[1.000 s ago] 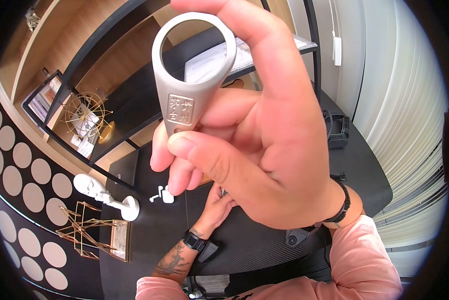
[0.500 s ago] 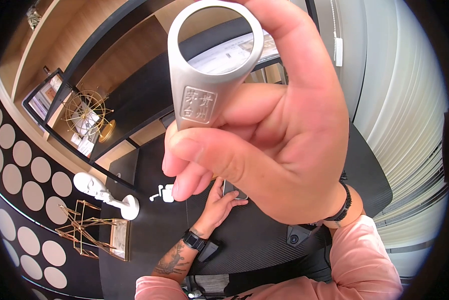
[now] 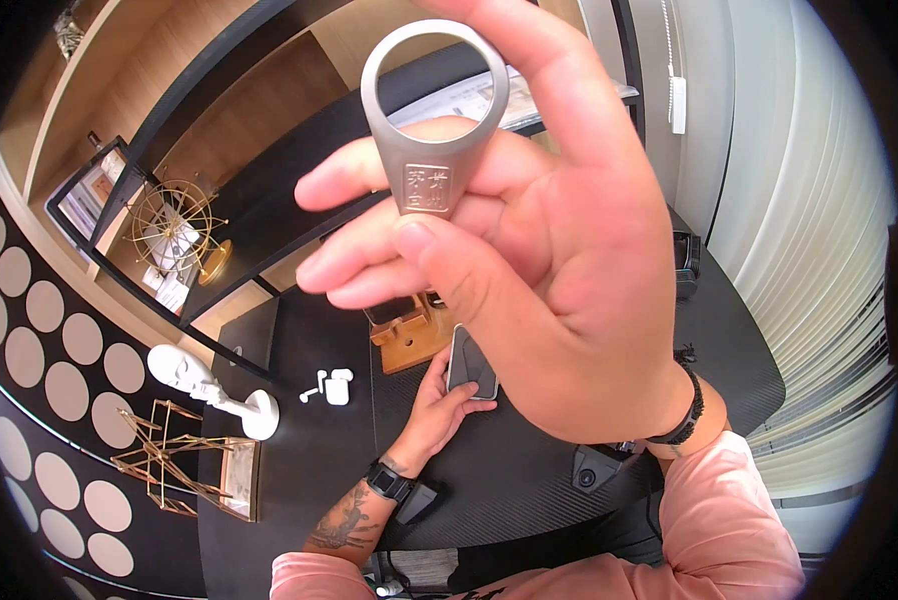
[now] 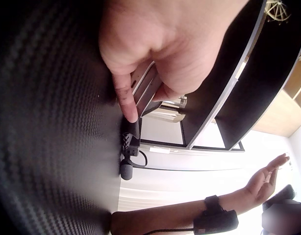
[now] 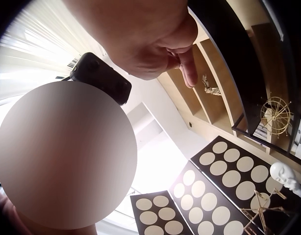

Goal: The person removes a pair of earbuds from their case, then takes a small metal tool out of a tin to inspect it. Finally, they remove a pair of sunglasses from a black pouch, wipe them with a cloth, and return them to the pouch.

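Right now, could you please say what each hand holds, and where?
Right hand: the grey ring tool, by its narrow end; left hand: the phone, near end.

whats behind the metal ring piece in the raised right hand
Through the opening of the metal ring piece, part of a dark shelf, pale papers and a finger of the right hand show. Whatever lies behind its solid engraved part is covered.
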Demonstrator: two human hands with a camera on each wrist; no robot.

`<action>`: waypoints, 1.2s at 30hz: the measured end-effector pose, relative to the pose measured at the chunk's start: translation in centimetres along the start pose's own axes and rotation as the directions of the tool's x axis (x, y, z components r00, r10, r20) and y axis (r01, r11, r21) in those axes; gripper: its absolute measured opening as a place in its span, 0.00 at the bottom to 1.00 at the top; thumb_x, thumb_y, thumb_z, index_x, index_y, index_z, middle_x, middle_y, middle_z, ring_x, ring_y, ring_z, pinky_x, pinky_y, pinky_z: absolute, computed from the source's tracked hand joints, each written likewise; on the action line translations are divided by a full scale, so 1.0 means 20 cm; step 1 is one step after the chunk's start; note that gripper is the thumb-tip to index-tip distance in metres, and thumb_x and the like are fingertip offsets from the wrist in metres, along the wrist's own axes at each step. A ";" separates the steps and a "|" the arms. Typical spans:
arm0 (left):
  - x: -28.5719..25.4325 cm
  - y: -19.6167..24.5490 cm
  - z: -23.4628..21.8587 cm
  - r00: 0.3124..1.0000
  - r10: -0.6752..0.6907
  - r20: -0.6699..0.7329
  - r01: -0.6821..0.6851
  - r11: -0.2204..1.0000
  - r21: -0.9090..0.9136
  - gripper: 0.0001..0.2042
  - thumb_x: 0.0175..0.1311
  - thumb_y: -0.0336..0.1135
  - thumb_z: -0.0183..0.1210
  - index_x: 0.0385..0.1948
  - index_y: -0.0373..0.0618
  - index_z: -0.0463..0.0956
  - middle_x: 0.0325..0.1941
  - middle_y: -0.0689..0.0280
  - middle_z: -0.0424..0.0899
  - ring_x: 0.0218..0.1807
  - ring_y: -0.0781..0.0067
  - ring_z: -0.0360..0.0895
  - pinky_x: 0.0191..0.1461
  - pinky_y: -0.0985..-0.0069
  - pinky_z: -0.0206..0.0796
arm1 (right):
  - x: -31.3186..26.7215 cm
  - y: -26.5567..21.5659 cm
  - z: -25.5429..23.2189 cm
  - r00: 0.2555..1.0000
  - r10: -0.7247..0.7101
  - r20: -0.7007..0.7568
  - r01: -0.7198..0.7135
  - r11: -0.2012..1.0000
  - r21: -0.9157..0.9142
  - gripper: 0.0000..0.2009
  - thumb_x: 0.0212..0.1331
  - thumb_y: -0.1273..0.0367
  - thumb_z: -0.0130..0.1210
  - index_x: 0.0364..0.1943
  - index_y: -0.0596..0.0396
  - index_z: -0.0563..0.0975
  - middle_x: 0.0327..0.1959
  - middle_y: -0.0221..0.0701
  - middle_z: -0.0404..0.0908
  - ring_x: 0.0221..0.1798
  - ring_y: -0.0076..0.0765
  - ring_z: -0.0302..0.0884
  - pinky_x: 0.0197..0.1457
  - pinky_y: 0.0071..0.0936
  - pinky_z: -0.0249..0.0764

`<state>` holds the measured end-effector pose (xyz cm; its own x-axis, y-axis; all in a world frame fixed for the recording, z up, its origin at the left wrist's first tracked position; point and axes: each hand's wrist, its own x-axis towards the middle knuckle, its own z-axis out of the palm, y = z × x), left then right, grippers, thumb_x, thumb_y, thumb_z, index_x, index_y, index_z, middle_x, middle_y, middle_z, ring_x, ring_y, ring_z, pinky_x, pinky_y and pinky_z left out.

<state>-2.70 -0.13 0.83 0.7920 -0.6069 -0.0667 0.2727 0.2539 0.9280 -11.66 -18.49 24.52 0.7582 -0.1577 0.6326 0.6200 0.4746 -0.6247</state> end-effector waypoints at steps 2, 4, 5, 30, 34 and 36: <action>0.00 0.01 0.01 1.000 -0.007 -0.002 0.007 1.000 -0.004 0.30 0.63 0.18 0.46 0.67 0.48 0.49 0.60 0.60 0.68 0.54 0.68 0.74 0.51 0.65 0.75 | -0.01 0.00 0.01 1.000 0.001 -0.002 -0.001 1.000 -0.001 0.39 0.51 0.81 0.45 0.69 0.54 0.40 0.27 0.46 0.76 0.19 0.28 0.72 0.24 0.20 0.72; 0.00 0.02 0.02 1.000 -0.007 -0.002 0.007 1.000 -0.004 0.30 0.63 0.18 0.46 0.67 0.49 0.49 0.60 0.61 0.68 0.54 0.68 0.74 0.51 0.64 0.75 | -0.04 0.00 0.02 1.000 0.003 -0.005 -0.003 1.000 -0.003 0.39 0.51 0.81 0.45 0.69 0.54 0.40 0.27 0.46 0.76 0.19 0.28 0.73 0.24 0.20 0.72; 0.00 0.02 0.02 1.000 -0.008 -0.002 0.008 1.000 -0.003 0.30 0.63 0.18 0.46 0.67 0.49 0.49 0.60 0.61 0.68 0.54 0.67 0.74 0.51 0.64 0.75 | -0.04 0.00 0.02 1.000 0.003 -0.007 -0.003 1.000 -0.002 0.39 0.52 0.81 0.45 0.69 0.54 0.40 0.27 0.46 0.76 0.19 0.28 0.73 0.24 0.20 0.72; -0.01 0.00 0.01 1.000 0.001 0.012 -0.001 1.000 -0.031 0.21 0.65 0.22 0.48 0.61 0.44 0.59 0.54 0.64 0.68 0.55 0.69 0.71 0.53 0.62 0.74 | -0.04 0.01 0.05 0.999 0.017 -0.044 -0.018 1.000 -0.013 0.39 0.52 0.81 0.45 0.69 0.53 0.40 0.27 0.47 0.77 0.19 0.30 0.74 0.24 0.21 0.73; 0.00 0.00 0.00 1.000 0.011 -0.016 -0.011 1.000 -0.006 0.24 0.64 0.19 0.46 0.62 0.46 0.56 0.57 0.63 0.68 0.57 0.68 0.71 0.52 0.64 0.75 | -0.06 0.01 0.05 0.999 0.018 -0.049 -0.019 1.000 -0.015 0.39 0.52 0.81 0.45 0.69 0.53 0.40 0.27 0.47 0.77 0.19 0.30 0.74 0.24 0.22 0.74; -0.01 0.01 0.02 1.000 -0.003 -0.009 0.003 1.000 -0.014 0.25 0.64 0.18 0.45 0.63 0.46 0.55 0.58 0.63 0.68 0.58 0.67 0.71 0.52 0.64 0.75 | -0.06 0.01 0.05 0.998 0.019 -0.052 -0.019 1.000 -0.016 0.39 0.52 0.81 0.45 0.69 0.53 0.40 0.27 0.47 0.77 0.19 0.30 0.74 0.24 0.22 0.74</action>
<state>-2.92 -0.27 1.05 0.7962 -0.6007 -0.0729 0.2827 0.2628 0.9225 -12.70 -17.43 24.06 0.7792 -0.1940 0.5960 0.6083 0.4636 -0.6442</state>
